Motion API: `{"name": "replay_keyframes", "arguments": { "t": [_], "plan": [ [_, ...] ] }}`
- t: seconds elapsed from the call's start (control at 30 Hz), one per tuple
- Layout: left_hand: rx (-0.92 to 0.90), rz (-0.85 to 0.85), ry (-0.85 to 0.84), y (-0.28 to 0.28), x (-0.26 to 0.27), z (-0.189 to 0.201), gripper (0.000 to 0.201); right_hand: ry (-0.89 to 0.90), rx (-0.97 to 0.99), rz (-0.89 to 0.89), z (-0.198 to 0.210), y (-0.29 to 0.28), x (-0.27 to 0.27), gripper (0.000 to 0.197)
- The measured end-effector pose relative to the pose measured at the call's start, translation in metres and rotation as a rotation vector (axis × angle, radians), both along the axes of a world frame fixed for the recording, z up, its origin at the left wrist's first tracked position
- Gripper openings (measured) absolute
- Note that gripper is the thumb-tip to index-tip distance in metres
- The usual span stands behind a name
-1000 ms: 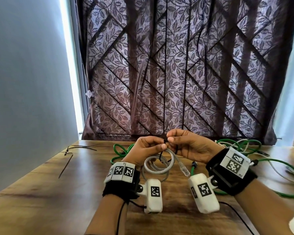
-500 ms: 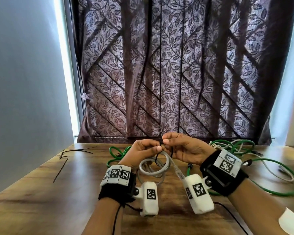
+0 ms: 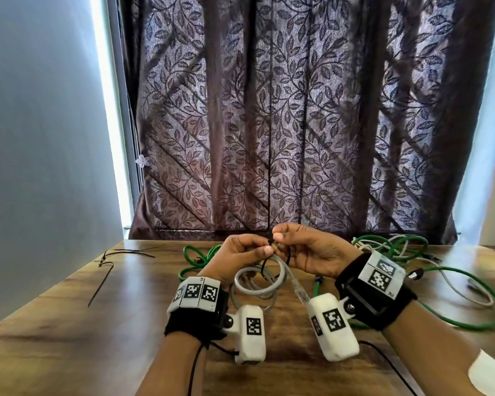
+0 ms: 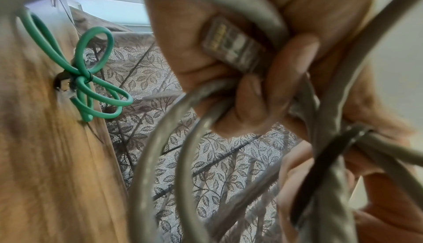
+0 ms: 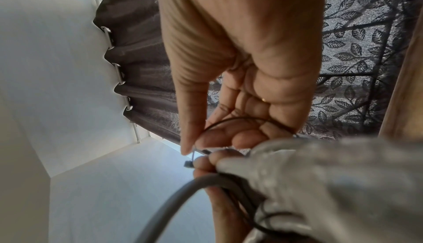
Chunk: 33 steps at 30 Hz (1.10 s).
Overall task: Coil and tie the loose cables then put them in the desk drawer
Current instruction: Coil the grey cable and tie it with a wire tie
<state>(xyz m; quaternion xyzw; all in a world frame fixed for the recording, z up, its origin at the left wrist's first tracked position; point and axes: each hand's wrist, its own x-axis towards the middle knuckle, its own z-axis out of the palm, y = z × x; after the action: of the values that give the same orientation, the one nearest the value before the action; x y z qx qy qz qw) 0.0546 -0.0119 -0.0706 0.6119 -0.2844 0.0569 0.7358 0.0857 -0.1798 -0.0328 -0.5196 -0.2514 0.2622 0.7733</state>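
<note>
- While no drawer or other container appears in any view, the wooden desk (image 3: 55, 324) carries all the cables on its top.
- Left hand (image 3: 240, 255): fingers curled round the grey cable coil (image 3: 259, 284), held raised above the desk at centre; thumb pressed on the top of the bundle. The left wrist view shows a clear plug (image 4: 231, 48) of that cable trapped against the palm.
- Right hand (image 3: 306, 252): thumb and forefinger pinch the black cable tie (image 3: 270, 242) at the top of the coil, touching the left hand's fingertips. The right wrist view shows the tie's thin strap looping across the curled fingers (image 5: 247, 136), with its small head at the fingertips.
- One free end of the grey cable hangs down to the near right, ending in a clear connector (image 3: 300, 294) beside the right wrist camera.
- Tied green bundle (image 4: 91, 77): lies on the desk to the far left of the hands, bound at its middle.
- Loose green cables (image 3: 469, 284) and white cables (image 3: 455, 287) sprawl over the right side of the desk, well apart from the coil.
- Spare black ties (image 3: 120, 254) lie near the far-left edge.
- Patterned curtain (image 3: 297, 124) hangs along the far edge; a plain wall (image 3: 40, 138) bounds the left side. Bare desk surface extends near and left of the hands.
</note>
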Motion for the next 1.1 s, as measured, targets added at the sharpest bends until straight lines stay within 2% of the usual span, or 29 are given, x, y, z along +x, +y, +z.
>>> {"name": "replay_keyframes", "arguments": {
  "t": [0.13, 0.23, 0.27, 0.37, 0.73, 0.8, 0.83, 0.9, 0.97, 1.1],
  "plan": [
    [0.005, 0.009, 0.011, -0.0003, 0.0012, -0.0017, 0.038, 0.025, 0.015, 0.021, -0.0002, 0.0001, -0.0008, 0.016],
    [0.009, 0.016, 0.028, -0.0019, 0.0016, -0.0020, 0.042, 0.027, 0.020, 0.067, -0.0031, 0.0000, 0.0013, 0.042],
    [0.009, 0.020, 0.033, -0.0021, 0.0023, -0.0024, 0.042, 0.028, 0.010, 0.062, -0.0037, 0.0001, 0.0021, 0.040],
    [0.004, 0.039, 0.045, -0.0017, 0.0045, -0.0031, 0.042, 0.008, -0.028, 0.007, -0.0017, 0.0018, 0.0015, 0.013],
    [-0.048, 0.063, 0.064, 0.0023, 0.0083, -0.0045, 0.034, -0.082, -0.056, -0.038, -0.0035, -0.0008, 0.0061, 0.015],
    [-0.035, 0.094, 0.082, 0.0031, 0.0073, -0.0054, 0.013, -0.150, -0.067, -0.048, -0.0044, -0.0016, 0.0063, 0.013],
    [-0.032, 0.114, 0.090, 0.0035, 0.0059, -0.0049, 0.010, -0.198, -0.071, -0.058, -0.0048, -0.0017, 0.0063, 0.013],
    [-0.016, 0.144, 0.110, 0.0050, 0.0063, -0.0052, 0.016, -0.300, -0.074, -0.082, -0.0052, -0.0012, 0.0054, 0.018],
    [-0.011, 0.171, 0.116, 0.0045, 0.0043, -0.0037, 0.013, -0.404, -0.091, -0.101, -0.0049, -0.0004, 0.0046, 0.021],
    [-0.001, 0.214, 0.104, 0.0018, 0.0041, -0.0026, 0.016, -0.471, -0.087, -0.106, -0.0046, 0.0010, 0.0039, 0.011]
  ]
}}
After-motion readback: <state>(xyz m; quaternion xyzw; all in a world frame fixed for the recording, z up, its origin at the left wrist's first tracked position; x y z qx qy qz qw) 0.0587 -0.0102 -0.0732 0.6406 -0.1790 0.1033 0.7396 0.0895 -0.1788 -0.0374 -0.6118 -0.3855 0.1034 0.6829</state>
